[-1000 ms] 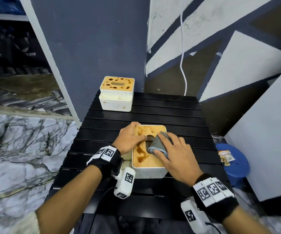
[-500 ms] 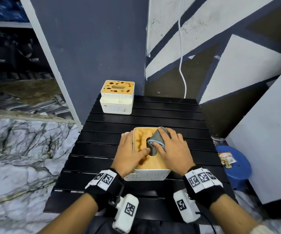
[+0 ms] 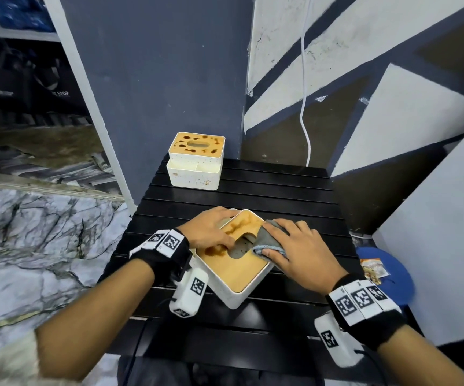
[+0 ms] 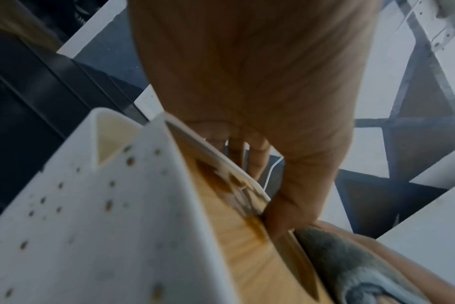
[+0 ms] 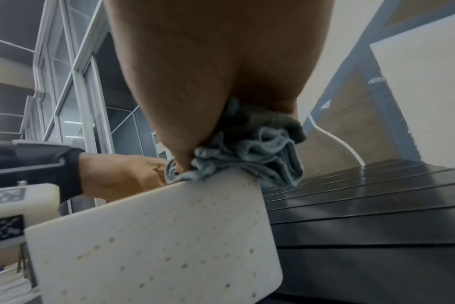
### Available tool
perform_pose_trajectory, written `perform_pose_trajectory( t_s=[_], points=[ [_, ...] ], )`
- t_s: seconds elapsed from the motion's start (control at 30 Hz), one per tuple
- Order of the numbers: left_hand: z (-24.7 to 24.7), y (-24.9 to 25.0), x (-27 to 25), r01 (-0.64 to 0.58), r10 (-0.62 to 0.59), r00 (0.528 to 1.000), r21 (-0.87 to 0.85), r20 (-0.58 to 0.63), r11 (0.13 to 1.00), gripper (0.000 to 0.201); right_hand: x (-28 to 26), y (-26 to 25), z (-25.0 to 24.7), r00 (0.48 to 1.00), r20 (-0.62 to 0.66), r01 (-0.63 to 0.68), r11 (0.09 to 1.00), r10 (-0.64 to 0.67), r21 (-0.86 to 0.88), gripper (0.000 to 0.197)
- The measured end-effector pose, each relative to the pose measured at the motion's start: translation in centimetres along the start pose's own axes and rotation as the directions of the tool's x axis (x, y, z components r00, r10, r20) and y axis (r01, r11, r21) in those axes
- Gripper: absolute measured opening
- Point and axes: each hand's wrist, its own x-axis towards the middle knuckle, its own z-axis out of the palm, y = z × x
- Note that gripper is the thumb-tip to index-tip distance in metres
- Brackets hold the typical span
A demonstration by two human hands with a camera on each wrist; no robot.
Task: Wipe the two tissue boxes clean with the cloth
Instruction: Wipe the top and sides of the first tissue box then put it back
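The near tissue box point(image 3: 233, 267), white with a wooden lid, sits turned cornerwise on the black slatted table point(image 3: 267, 190). Brown stains show on the lid's left part beside the slot. My left hand point(image 3: 210, 232) grips the box's far left edge, thumb on the lid point(image 4: 247, 246). My right hand point(image 3: 292, 253) holds the grey cloth point(image 3: 270, 240) and presses it on the lid's right side, by the slot. In the right wrist view the cloth point(image 5: 247, 156) is bunched under my palm over the box wall point(image 5: 156, 236). The second tissue box point(image 3: 196, 162), lid spotted brown, stands at the table's back left.
A blue stool point(image 3: 392, 277) with a snack packet point(image 3: 373, 270) stands right of the table. A white panel point(image 3: 434, 232) leans at the right. A white cable point(image 3: 304, 107) hangs down the wall behind. Marble floor point(image 3: 30, 246) lies to the left.
The near box has turned from square to cornerwise under my hands. My left hand has shifted to its far left edge; the cloth has moved to the lid's right side.
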Motion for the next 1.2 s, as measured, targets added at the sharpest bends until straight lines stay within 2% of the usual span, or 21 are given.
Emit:
perform_pose_trajectory(
  t_s=[0.1, 0.17, 0.23, 0.3, 0.37, 0.4, 0.5, 0.63, 0.73, 0.87, 1.07, 1.2],
  points=[
    [-0.5, 0.3, 0.5, 0.003, -0.002, 0.996, -0.007, 0.088, 1.000, 0.081, 0.2, 0.1, -0.4, 0.999, 0.029, 0.040, 0.999, -0.039, -0.036, 0.069],
    [-0.4, 0.2, 0.8, -0.023, 0.017, 0.996, 0.066, 0.083, 0.998, 0.085, 0.2, 0.1, -0.3, 0.999, 0.027, 0.023, 1.000, -0.022, -0.020, 0.064],
    [0.1, -0.1, 0.5, -0.045, 0.045, 0.999, 0.064, -0.007, 0.997, 0.090, 0.1, -0.3, 0.1, 1.000, 0.000, -0.018, 1.000, 0.018, -0.013, 0.061],
    [0.9, -0.6, -1.0, -0.037, 0.021, 0.982, -0.078, -0.188, 0.996, 0.088, -0.3, -1.3, 0.8, 0.996, -0.035, -0.085, 0.996, 0.084, -0.012, 0.061],
    [2.4, -1.5, -3.1, -0.007, -0.084, 0.922, -0.234, -0.378, 0.972, 0.081, -0.6, -2.5, 1.7, 0.982, -0.078, -0.169, 0.985, 0.170, 0.025, 0.061],
    [3.2, -2.0, -4.1, 0.017, -0.147, 0.887, -0.289, -0.437, 0.957, 0.079, -0.7, -3.2, 2.0, 0.972, -0.108, -0.202, 0.978, 0.207, 0.051, 0.062],
    [5.5, -2.7, -5.6, 0.070, -0.262, 0.831, -0.374, -0.490, 0.925, 0.085, -0.9, -4.7, 2.5, 0.953, -0.156, -0.248, 0.965, 0.260, 0.088, 0.062],
    [6.0, -2.4, -4.1, 0.072, -0.285, 0.793, -0.381, -0.539, 0.922, 0.084, -1.6, -5.5, 2.5, 0.963, -0.153, -0.213, 0.974, 0.223, 0.078, 0.061],
    [5.2, -2.8, -3.1, 0.044, -0.206, 0.816, -0.297, -0.540, 0.954, 0.073, -2.4, -5.3, 2.5, 0.977, -0.128, -0.162, 0.983, 0.172, 0.088, 0.062],
    [4.3, -3.3, -2.6, 0.008, -0.102, 0.861, -0.189, -0.498, 0.982, 0.071, -2.7, -4.8, 2.4, 0.980, -0.133, -0.142, 0.988, 0.149, 0.062, 0.061],
    [3.9, -3.4, -2.2, 0.010, -0.103, 0.871, -0.193, -0.481, 0.981, 0.068, 0.6, -3.1, 1.8, 0.982, -0.097, -0.157, 0.985, 0.164, 0.069, 0.061],
    [4.1, -3.1, -2.0, 0.009, -0.123, 0.863, -0.228, -0.491, 0.974, 0.065, 0.5, -3.1, 1.8, 0.980, -0.093, -0.165, 0.978, 0.177, 0.126, 0.060]
  ],
)
